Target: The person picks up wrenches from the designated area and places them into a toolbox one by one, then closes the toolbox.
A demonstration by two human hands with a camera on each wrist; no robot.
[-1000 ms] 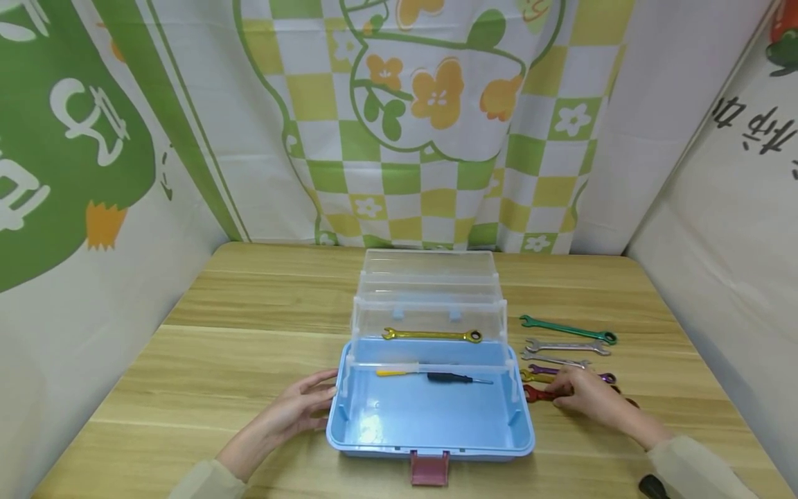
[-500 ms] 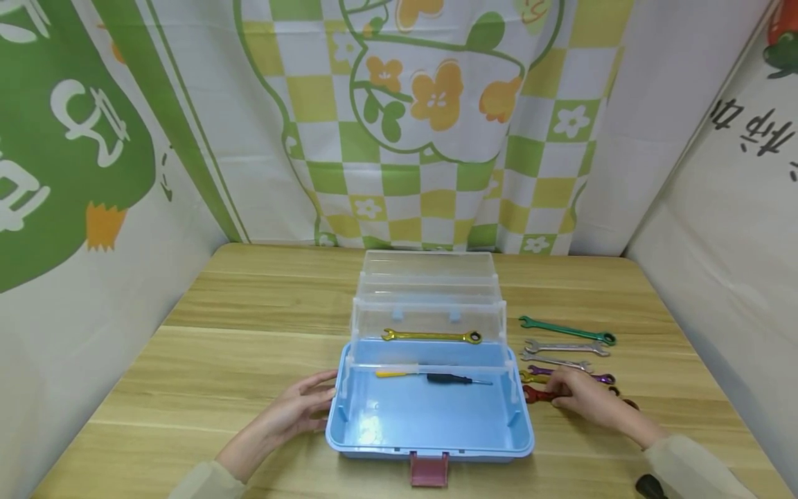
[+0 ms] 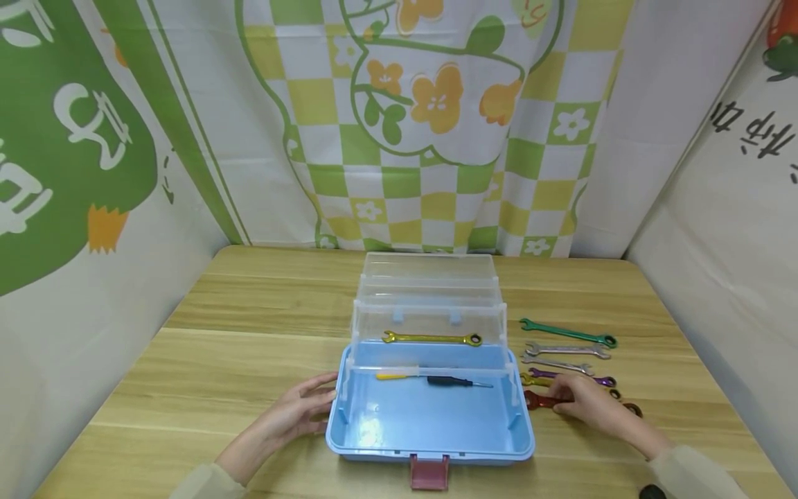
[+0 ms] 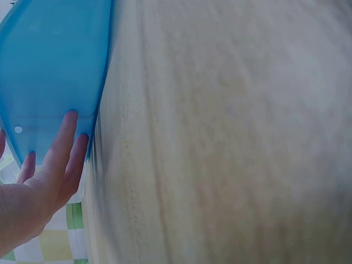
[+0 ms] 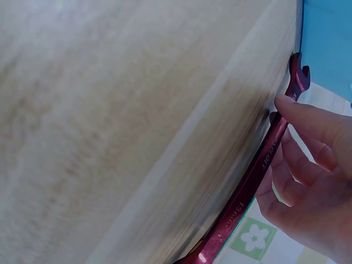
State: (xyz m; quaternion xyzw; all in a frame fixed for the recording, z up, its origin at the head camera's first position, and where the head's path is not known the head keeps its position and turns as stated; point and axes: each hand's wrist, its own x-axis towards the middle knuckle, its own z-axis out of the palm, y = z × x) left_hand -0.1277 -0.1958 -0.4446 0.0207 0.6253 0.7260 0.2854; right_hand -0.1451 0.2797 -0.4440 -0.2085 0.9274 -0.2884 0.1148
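Observation:
My right hand (image 3: 589,405) pinches a red wrench (image 3: 541,400) between thumb and fingers, just right of the toolbox. In the right wrist view the red wrench (image 5: 242,192) runs diagonally, its open jaw end close by the blue box wall and its other end cut off by the frame. My left hand (image 3: 299,410) rests its fairly straight fingers (image 4: 61,140) against the left side of the blue toolbox (image 3: 430,454). The box stands with its clear lid and trays folded back. A gold wrench (image 3: 431,339) lies in a clear tray; black (image 3: 449,381) and yellow-handled (image 3: 391,376) screwdrivers lie inside the box.
Behind the right hand several wrenches lie in a row: green (image 3: 567,333), two silver (image 3: 566,350), purple (image 3: 603,380) and a partly covered yellow one (image 3: 536,380). A black rounded object (image 3: 652,492) sits by the right sleeve. Printed curtains enclose the wooden table (image 3: 249,333).
My right hand has shifted slightly to the right and toward me with the red wrench, and more of its shaft shows. The left hand stays against the box.

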